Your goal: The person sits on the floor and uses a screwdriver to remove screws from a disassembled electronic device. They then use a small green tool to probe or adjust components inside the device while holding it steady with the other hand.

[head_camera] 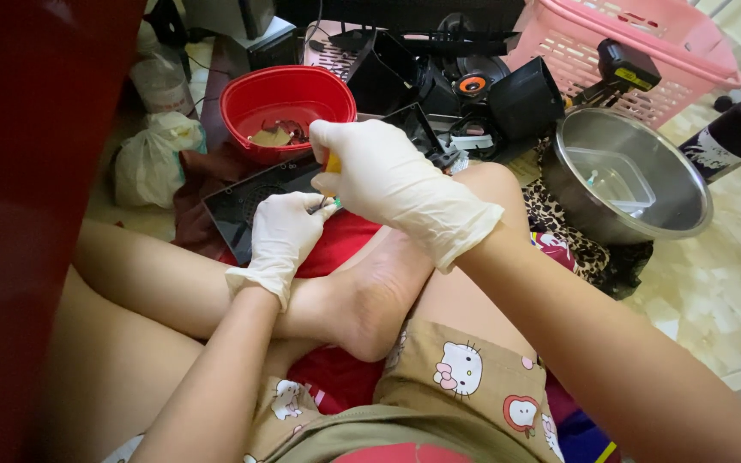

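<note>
Head view looks down over my crossed legs, and both my gloved hands meet just above my knee. My right hand (392,184) is clenched around the yellow handle of a small screwdriver (333,165), gripping it from above so only a bit of the handle peeks out under my fingers. My left hand (283,233) pinches something tiny and dark at the tool's tip (319,206); it is too small for me to tell what it is. I judge the screwdriver light and stiff, with the thick handle the place to hold it. The little piece looks easy to lose, and the smooth gloves probably make it slippery, so a fingertip pinch close to the tip suits it best. Just beyond my left hand lies a flat black vented panel (246,201), likely rigid plastic, best lifted by its edges. Past my right hand sits a red plastic bowl (255,99) with a few scraps inside, and farther off a heap of black plastic parts (473,86). Off to the right of my right hand are a steel bowl (688,197) holding a clear container (615,180), a pink basket (653,51) and a dark bottle (735,133).
</note>
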